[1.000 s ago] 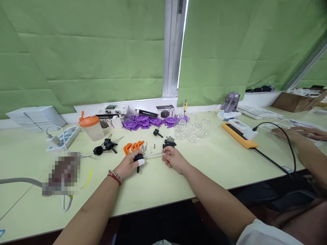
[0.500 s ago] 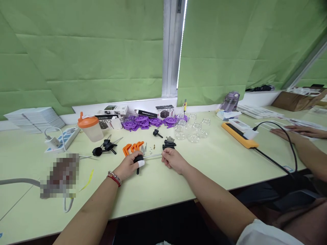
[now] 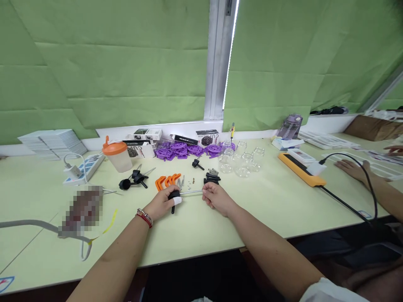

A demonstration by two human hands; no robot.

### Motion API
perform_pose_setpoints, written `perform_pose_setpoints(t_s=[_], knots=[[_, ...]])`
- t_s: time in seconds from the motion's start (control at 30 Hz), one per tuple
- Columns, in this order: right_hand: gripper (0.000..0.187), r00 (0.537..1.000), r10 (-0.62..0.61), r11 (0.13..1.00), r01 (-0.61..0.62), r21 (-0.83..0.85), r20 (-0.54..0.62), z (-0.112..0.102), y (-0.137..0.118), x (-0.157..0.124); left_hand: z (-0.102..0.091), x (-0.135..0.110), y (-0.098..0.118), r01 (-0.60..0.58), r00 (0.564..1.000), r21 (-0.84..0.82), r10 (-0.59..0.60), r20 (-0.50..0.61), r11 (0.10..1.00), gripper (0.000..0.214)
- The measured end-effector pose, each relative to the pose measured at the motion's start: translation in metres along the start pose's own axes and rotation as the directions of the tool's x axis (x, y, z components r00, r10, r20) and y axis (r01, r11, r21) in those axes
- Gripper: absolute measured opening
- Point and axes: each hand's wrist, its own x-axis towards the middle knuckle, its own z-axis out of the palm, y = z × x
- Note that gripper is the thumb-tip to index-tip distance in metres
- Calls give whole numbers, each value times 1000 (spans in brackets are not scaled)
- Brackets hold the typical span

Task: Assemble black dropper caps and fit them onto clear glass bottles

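My left hand (image 3: 162, 204) is closed around a black knob (image 3: 174, 195) fixed to one end of a thin metal rod (image 3: 190, 192); a white wrap covers its fingertip. My right hand (image 3: 215, 198) pinches the rod's other end. Both rest on the pale green table (image 3: 204, 226). Just beyond my hands lie orange plastic hooks (image 3: 166, 180), loose screws and pins (image 3: 184, 183) and a small stack of black parts (image 3: 211, 178) with a spring.
Purple plastic wheels (image 3: 189, 149), small boxes (image 3: 145, 135), clear glass jars (image 3: 242, 161) and an orange-lidded cup (image 3: 117, 156) stand toward the window. More black knobs (image 3: 134, 180) and a power strip (image 3: 83, 167) lie left. Another person's hand (image 3: 352, 170) rests at right beside an orange device (image 3: 300, 170) with a black cable.
My hands keep the same grip on the knob and rod. The view has shifted slightly, so everything sits a little further right in the picture.
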Motion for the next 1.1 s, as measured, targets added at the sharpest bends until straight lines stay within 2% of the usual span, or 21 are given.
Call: perform_pose_setpoints(t_s=[0.27,0.47,0.63,0.97,1.1], knots=[[25,1000,10,998,-10,-62,3,0,-1,-1,0,0,-1,-11,1000,19,11,0,1000,25],[19,1000,-4,1000,3,7,19,-4,4,3,0,0,-2,-9,1000,28,9,-1,1000,27],[11,999,-1,1000,1,-3,33,-2,1,0,0,0,-1,-14,1000,15,14,8,1000,27],[28,1000,19,997,-18,-72,11,-1,0,0,-2,0,1,0,1000,49,0,5,999,27],[20,1000,9,1000,-9,-30,5,-3,2,1,-1,1,-2,-3,1000,37,3,1,999,27]])
